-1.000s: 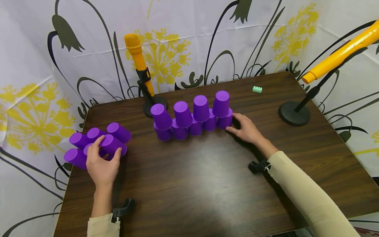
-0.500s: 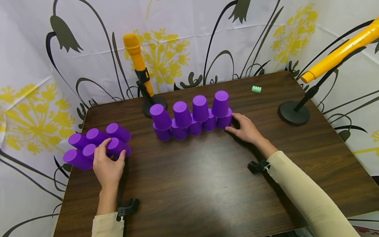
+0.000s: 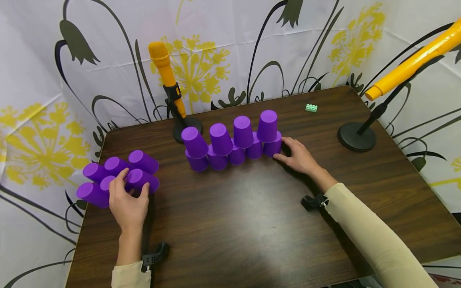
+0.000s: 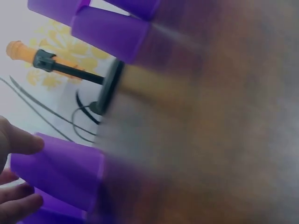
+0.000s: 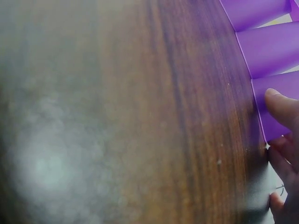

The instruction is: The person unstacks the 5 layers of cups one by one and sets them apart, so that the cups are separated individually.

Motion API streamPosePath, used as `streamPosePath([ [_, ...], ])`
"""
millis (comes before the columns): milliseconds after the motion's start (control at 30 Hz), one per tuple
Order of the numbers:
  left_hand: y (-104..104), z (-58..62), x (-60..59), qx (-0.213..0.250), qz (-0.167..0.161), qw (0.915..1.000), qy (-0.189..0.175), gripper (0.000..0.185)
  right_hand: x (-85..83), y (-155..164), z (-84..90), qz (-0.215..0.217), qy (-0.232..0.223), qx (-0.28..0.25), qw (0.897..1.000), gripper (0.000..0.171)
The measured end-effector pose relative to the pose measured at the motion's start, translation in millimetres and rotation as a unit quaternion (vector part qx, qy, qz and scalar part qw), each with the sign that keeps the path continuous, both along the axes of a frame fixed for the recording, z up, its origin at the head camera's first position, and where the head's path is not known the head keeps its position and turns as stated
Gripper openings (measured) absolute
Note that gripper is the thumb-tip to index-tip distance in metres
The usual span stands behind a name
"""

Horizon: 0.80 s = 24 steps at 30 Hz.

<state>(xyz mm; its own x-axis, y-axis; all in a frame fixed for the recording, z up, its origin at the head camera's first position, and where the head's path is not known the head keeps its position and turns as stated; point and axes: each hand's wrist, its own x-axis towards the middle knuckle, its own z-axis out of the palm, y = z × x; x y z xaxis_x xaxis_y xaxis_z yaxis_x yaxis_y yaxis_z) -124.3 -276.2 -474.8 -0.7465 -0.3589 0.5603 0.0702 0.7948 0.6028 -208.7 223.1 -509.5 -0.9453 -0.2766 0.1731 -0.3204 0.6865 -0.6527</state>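
Note:
Several purple plastic cups [image 3: 243,132] stand upside down in two tiers at the middle of the table, the upper ones over the gaps. The right hand [image 3: 297,157] has its thumb [image 5: 280,106] and fingers on either side of the end cup [image 5: 275,105] in the lower tier. A looser group of upside-down purple cups [image 3: 116,165] stands at the left. There, the left hand [image 3: 127,206] is spread at the front right cup [image 3: 143,181]. Its thumb [image 4: 25,141] lies near that cup; a gap shows beside the forefinger. The cup's far side is hidden.
A yellow microphone [image 3: 165,72] on a black stand rises behind the tiers. Another yellow microphone [image 3: 414,62] leans over the right, its round base [image 3: 356,137] on the table. A small green toy brick [image 3: 311,108] lies near the back edge. A patterned cloth hangs behind.
The left hand moved right with the front right cup of the left group, then drew back slightly left, its forefinger coming away from it. The right hand kept its place.

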Motion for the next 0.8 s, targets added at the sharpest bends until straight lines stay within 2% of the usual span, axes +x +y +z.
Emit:
streamPosePath([
  [200,12,25.7,-2.2,-0.016,0.001,0.9955,0.093,0.055,0.2,-1,2.4,-0.002,0.000,0.002,1.000,0.062],
  [300,27,37.9,-7.4,-0.016,-0.021,0.9905,0.135,0.051,0.4,-2,2.9,-0.002,0.000,0.002,1.000,0.062],
  [367,41,44.5,-11.3,-0.009,-0.053,0.9879,0.146,0.050,0.4,-2,2.5,-0.002,0.000,0.002,1.000,0.062],
  [467,63,51.4,-18.3,0.013,-0.113,0.9843,0.135,0.052,0.4,-1,1.7,-0.002,0.000,0.003,1.000,0.061],
  [567,82,55.3,-26.3,0.033,-0.168,0.9801,0.101,0.059,0.6,-1,1.1,-0.003,-0.002,0.002,1.000,0.062],
  [700,101,54.0,-39.0,0.033,-0.211,0.9758,0.046,0.069,0.6,-1,2.0,-0.004,-0.002,0.003,1.000,0.062],
  [800,111,50.7,-47.4,0.031,-0.232,0.9720,0.023,0.071,0.4,-1,2.6,-0.005,-0.003,0.004,1.000,0.061],
])
